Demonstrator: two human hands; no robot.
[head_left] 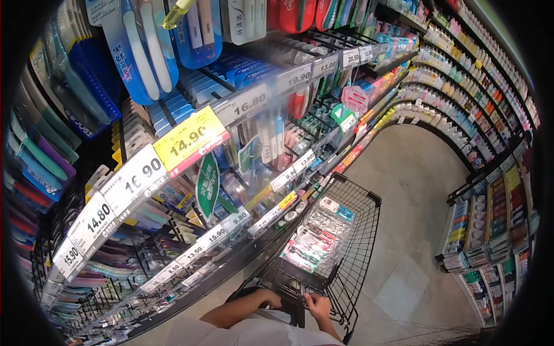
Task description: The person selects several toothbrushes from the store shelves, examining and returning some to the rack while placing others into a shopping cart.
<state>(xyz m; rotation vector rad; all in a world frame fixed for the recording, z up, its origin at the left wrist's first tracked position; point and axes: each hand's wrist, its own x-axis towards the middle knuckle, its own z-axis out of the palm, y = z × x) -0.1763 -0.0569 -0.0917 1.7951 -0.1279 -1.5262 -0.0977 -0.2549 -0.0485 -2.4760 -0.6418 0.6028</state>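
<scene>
Near the bottom of the head view, my left hand (268, 298) is curled at the near end of a black wire shopping cart (369, 228). What its fingers close on is hidden. My right hand (316, 305), a little to the right, has bent fingers pressed together beside the cart's near edge. Whatever it grips there is too small to tell. Inside the cart lie packaged toothbrushes (309, 245) and other clear, shiny packs (330, 222).
Racks of hanging toothbrush packs fill the left side, with price labels (190, 138) along their edges. Curved shelves of bottles (456, 98) stand at the upper right. A low display (487, 225) is at the right, beyond the aisle floor (404, 190).
</scene>
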